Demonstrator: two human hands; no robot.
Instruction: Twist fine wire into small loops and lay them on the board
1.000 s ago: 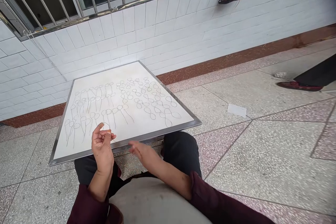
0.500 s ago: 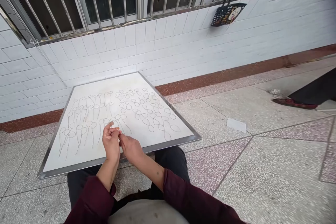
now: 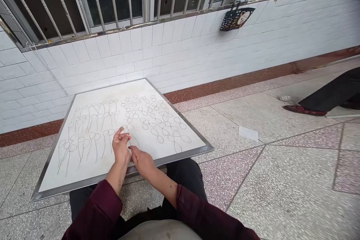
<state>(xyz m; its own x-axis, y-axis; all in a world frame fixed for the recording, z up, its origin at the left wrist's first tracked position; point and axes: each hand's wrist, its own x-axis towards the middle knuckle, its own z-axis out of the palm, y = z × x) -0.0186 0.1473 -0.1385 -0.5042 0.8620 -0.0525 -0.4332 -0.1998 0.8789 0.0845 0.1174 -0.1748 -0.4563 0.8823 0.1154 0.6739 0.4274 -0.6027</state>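
Two hands, left hand (image 3: 120, 146) and right hand (image 3: 142, 159), pinch one thin wire loop (image 3: 125, 130) together near the surface's (image 3: 168, 157) front edge; dozens lie in rows.

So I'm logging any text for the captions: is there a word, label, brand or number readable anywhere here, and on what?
None can be read.
White board: only thin looped wire shapes in rows, no writing.
Dark hanging bag under the window bars: a dotted pattern and a picture, no legible letters.
White scrap on the floor: blank as far as can be seen.
The left hand and right hand show no text.
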